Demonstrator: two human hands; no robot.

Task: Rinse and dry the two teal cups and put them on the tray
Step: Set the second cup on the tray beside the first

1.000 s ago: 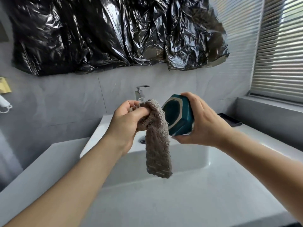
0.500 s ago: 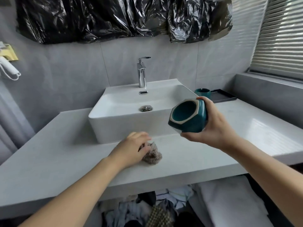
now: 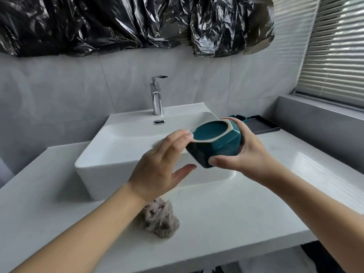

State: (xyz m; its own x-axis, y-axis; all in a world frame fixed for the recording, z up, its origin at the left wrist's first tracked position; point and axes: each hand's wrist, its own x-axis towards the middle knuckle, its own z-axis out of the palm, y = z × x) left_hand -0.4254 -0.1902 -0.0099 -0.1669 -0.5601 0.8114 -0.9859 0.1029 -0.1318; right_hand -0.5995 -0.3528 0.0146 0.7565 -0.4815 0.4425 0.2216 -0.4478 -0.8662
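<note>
Teal cup [image 3: 215,145], glossy and faceted, clamped in right hand [image 3: 243,154]; left hand [image 3: 159,166] spread open.

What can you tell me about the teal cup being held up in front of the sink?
The teal cup is a squat, faceted vessel, glossy like glazed ceramic, with a pale unglazed-looking rim and a teal inside that looks empty. It is tipped on its side, mouth facing left and toward the camera. The right hand wraps its base and far side, thumb under it. The open left hand touches the rim with its fingertips. It hangs above the basin's front edge.
</note>
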